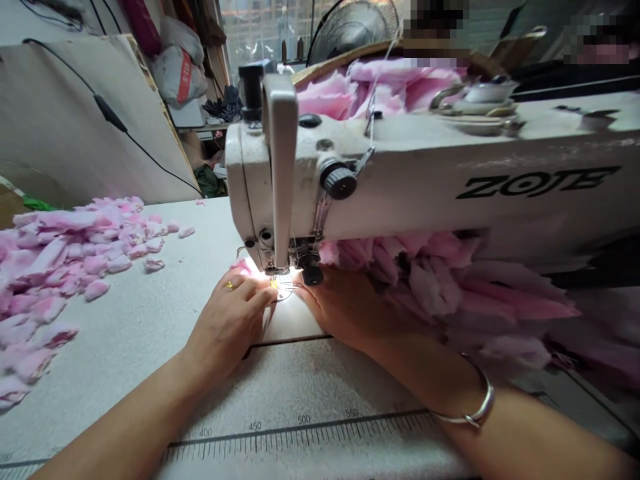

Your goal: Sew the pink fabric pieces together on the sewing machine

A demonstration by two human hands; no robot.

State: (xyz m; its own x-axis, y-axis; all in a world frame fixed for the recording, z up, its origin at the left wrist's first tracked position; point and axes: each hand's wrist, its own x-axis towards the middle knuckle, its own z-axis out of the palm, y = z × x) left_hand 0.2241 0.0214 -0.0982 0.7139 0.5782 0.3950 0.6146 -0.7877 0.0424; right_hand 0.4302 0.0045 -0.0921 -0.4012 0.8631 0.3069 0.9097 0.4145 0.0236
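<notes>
The white sewing machine (425, 180) stands over a brightly lit needle plate (284, 293). My left hand (233, 303), a ring on one finger, is at the left of the needle with its fingers bent and pressed together. A small pink fabric piece (241, 267) shows just beyond those fingers, mostly hidden by them. From the right, my right hand (345, 303) reaches under the machine head, closed. Thin metal prongs like tweezers (291, 285) stick out from its fingertips toward the needle; glare blurs their tips.
Many pink fabric pieces (60, 267) are spread on the table at left. More pink fabric (440, 280) is heaped under the machine arm, and another pile (380, 83) lies behind it. A ruler strip (300, 433) runs along the front. A fan (353, 30) stands at the back.
</notes>
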